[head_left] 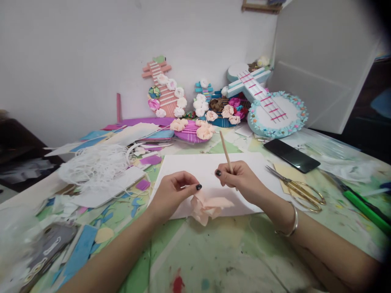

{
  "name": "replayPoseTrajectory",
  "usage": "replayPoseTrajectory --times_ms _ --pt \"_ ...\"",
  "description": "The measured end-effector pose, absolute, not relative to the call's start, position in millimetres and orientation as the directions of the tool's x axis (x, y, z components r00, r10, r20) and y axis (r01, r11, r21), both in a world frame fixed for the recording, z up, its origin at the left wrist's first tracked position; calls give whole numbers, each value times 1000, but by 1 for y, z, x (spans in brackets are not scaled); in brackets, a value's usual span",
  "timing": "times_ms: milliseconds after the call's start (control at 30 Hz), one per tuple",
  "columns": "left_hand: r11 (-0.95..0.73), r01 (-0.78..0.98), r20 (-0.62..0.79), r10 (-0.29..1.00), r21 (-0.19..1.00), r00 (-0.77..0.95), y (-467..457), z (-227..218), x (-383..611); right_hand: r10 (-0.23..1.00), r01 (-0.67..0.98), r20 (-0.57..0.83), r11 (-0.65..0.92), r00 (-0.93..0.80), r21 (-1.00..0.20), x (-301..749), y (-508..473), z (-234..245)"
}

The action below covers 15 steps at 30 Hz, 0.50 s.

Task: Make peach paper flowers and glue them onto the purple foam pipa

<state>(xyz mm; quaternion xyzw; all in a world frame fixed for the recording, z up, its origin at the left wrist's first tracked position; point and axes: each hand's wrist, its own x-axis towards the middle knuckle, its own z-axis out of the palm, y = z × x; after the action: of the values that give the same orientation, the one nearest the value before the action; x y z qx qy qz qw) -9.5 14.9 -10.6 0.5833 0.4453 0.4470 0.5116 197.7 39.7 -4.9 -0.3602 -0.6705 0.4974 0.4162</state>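
Observation:
My left hand point(174, 193) has thumb and index finger pinched together at the top edge of a crumpled peach crepe paper piece point(207, 208). The paper hangs in loose folds over the near edge of a white sheet point(183, 165). A thin wooden stick point(225, 149) is gripped in my right hand point(241, 179), standing almost upright with its top leaning left. The stick's lower end is mostly hidden by the fingers. Gold-handled scissors point(301, 191) lie just right of my right wrist, over a pale yellow paper point(282, 173).
Decorated paper guitars, one pink point(166, 95) and one light blue point(275, 114), lean at the back. A phone point(291, 154) and a green-handled cutting tool point(363, 207) lie right. Tangled white cord point(94, 167), blue strips point(76, 252) and another phone point(49, 248) crowd the left.

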Motion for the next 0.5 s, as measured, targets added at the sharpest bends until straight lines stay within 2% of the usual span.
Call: replayPoseTrajectory --times_ms 67,200,367,500 --pt "-77 63 62 976 995 211 14 -9 -7 921 88 156 200 -357 -976 193 39 -6" --pt "-92 51 82 980 994 181 15 -12 -6 890 165 66 156 -450 -974 186 34 -8" --pt "-108 59 99 984 992 150 14 -19 -4 886 280 70 218 -458 -935 180 27 -14" --pt "-101 39 95 988 994 125 12 -24 -2 889 285 28 176 -458 -942 178 26 -18"
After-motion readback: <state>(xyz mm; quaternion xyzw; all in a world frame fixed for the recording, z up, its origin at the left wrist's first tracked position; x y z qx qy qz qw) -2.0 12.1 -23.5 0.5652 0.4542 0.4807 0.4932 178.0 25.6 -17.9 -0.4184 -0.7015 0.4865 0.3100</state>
